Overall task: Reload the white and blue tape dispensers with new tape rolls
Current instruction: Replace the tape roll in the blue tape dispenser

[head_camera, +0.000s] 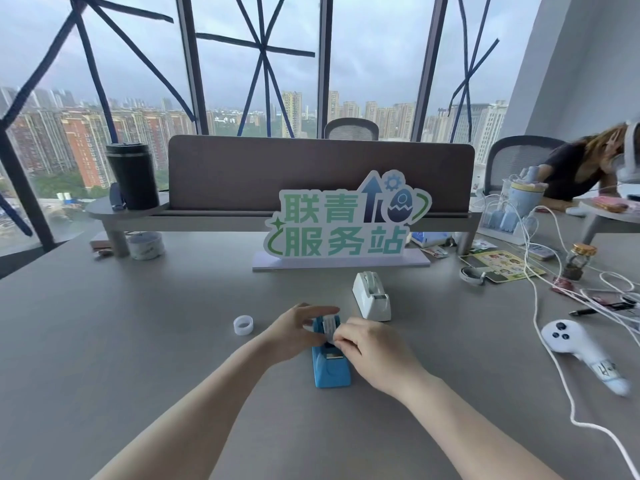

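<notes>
Two bare hands meet over the blue tape dispenser (330,370), which stands on the grey worktop (138,341) near the front centre with its cutter end toward the viewer. Left hand (294,332): its grip is closed around the far, raised end of the dispenser, thumb and fingers on either side of the tape roll (329,325) seated in its cradle. Right hand (375,344): fingertips are pinched together on the loose end of the tape at the near side of the roll. White tape dispenser (372,296): upright on the worktop just beyond the right hand, apart from both hands; a roll shows in its top. Clear tape roll (243,324): lies alone on the worktop to the left of the left hand, untouched. Background: a green-lettered sign (341,221) stands behind the dispensers, a white controller (568,337) lies among white cables (540,306) at right, and a black tumbler (133,174) sits on the shelf at left.
</notes>
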Tool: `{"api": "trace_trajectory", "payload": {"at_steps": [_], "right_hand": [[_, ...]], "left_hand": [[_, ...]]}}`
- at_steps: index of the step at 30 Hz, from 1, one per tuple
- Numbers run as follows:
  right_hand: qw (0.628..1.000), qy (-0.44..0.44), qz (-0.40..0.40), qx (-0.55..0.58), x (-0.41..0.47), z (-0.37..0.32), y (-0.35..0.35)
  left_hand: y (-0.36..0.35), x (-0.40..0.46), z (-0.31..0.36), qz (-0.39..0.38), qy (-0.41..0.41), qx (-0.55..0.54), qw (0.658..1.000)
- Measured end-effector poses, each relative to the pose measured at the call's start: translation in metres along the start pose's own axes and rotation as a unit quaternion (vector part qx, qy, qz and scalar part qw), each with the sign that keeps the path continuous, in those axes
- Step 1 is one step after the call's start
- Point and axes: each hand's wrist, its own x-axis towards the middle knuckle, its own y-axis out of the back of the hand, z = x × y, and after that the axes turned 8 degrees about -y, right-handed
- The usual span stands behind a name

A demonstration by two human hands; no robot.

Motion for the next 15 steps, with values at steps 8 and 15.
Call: {"api": "trace_trajectory", "payload": {"at_steps": [8,15], "right_hand": [[1.000,-0.006,-0.007,0.013,-0.0028,0.0013,0.0002],[0.999,0.035,0.015,-0.037,-0.0086,-0.0043,-0.0012]], "left_hand": [[0.0042,0.0020,0.0029,-0.008,0.013,0.068,0.998],[0.0037,-0.0008,-0.0004,-0.010,-0.013,0.110,0.994]]}}
